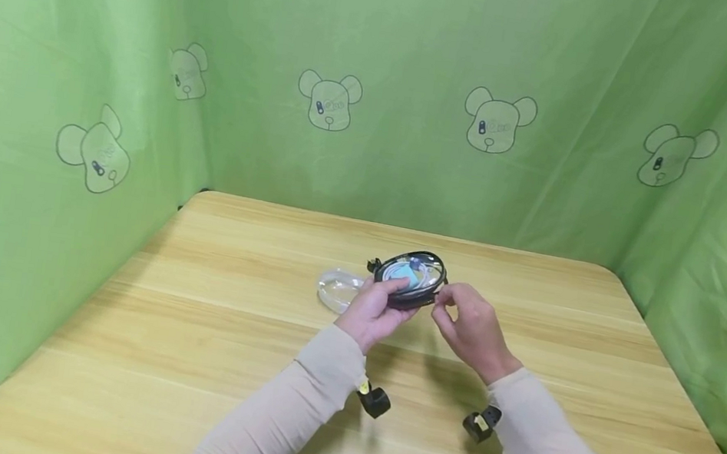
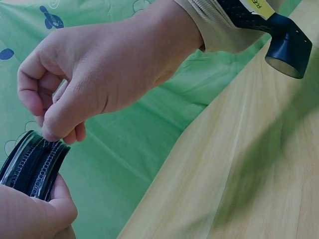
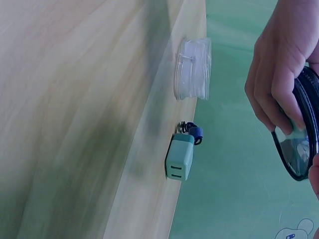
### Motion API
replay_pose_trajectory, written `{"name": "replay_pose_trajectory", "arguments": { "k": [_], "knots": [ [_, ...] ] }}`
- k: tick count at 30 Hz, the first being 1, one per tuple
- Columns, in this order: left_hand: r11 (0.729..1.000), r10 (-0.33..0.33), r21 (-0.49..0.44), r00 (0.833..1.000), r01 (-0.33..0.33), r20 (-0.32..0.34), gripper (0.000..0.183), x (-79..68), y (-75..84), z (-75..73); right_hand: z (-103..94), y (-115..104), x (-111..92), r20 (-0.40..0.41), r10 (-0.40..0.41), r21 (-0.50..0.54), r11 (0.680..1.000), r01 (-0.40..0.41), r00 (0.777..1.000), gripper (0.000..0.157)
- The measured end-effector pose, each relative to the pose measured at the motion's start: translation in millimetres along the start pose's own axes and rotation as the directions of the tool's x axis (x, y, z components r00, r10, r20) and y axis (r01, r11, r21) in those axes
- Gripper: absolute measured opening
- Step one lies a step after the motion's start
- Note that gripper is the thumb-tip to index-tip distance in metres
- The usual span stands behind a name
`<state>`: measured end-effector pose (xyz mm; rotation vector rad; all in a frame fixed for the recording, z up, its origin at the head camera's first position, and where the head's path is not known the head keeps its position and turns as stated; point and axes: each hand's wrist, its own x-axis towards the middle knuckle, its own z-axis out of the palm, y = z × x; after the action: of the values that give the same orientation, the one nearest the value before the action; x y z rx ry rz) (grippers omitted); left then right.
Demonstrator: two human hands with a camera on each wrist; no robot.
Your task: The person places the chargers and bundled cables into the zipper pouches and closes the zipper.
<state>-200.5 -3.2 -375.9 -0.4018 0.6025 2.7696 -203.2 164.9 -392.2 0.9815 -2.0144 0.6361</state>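
My left hand [image 1: 375,318] grips a round clear pouch [image 1: 421,297] with black edging, thumb across its face and fingers beneath. A white cable coil and something pale teal show in or through that face. Along the pouch's side runs a black zipper [image 2: 31,164], seen in the left wrist view. My right hand [image 1: 475,328] is at the pouch's right edge, thumb and forefinger pinched at the zipper; the pull itself is hidden by the fingertips. The pouch is held above the table, tilted.
A clear round plastic case [image 1: 335,290] lies on the wooden table [image 1: 212,361], left of the pouch. The right wrist view shows a teal two-port charger [image 3: 180,158] beside a small dark blue and black item [image 3: 193,132]. Green curtains [image 1: 420,25] surround the table.
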Motion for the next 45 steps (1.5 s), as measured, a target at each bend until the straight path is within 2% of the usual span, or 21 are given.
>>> {"name": "replay_pose_trajectory", "arguments": {
  "k": [3,21,30,38,45],
  "knots": [
    [1.000,-0.003,0.004,1.000,0.003,0.001,0.081,0.2,0.3,-0.5,-1.4,2,0,-0.003,0.011,-0.009,1.000,-0.011,1.000,0.023],
    [1.000,-0.027,0.011,1.000,0.027,-0.004,0.093,-1.7,4.8,-0.7,-3.9,7,1,-0.003,0.022,-0.006,1.000,-0.022,1.000,0.022],
    [0.999,-0.031,0.044,0.999,0.031,-0.010,0.091,-1.5,5.7,-7.6,-4.6,9,-3,0.002,0.021,-0.011,1.000,-0.021,1.000,0.023],
    [0.998,-0.048,0.035,0.998,0.049,-0.031,0.099,-1.5,7.9,-3.9,-5.7,15,-1,0.007,0.060,-0.002,0.998,-0.060,0.998,0.022],
    [0.997,-0.055,0.045,0.998,0.056,-0.028,0.097,-1.2,8.2,-4.4,-6.6,17,-1,0.017,0.054,-0.003,0.999,-0.054,0.998,0.021]
  ]
}}
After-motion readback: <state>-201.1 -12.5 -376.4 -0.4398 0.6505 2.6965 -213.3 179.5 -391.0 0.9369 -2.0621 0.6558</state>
